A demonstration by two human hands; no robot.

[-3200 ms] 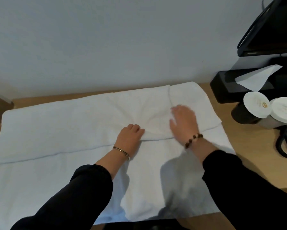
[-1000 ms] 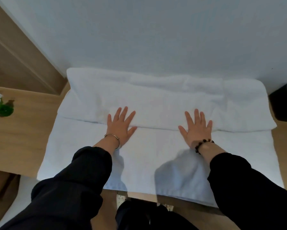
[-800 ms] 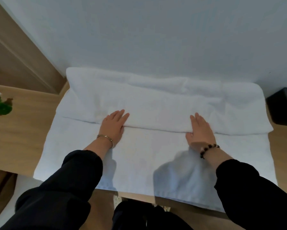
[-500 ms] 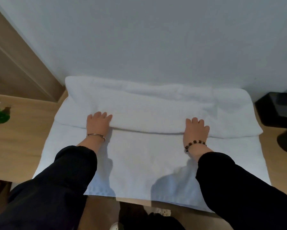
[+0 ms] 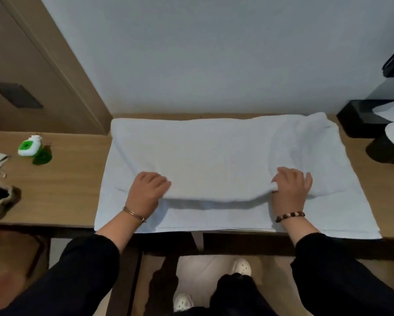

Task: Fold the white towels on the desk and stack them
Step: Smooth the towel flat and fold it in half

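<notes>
The light wooden desk (image 5: 54,192) stood against a pale wall (image 5: 214,53), with the large white terry towel (image 5: 214,151) spread from its back edge to its front edge. Your left hand (image 5: 145,192) and right hand (image 5: 289,190) each gripped the towel's folded-over layer, fingers curled.

A green-and-white bottle (image 5: 30,147) stands left, a black tissue box (image 5: 358,119) and lidded cup (image 5: 385,152) right.
</notes>
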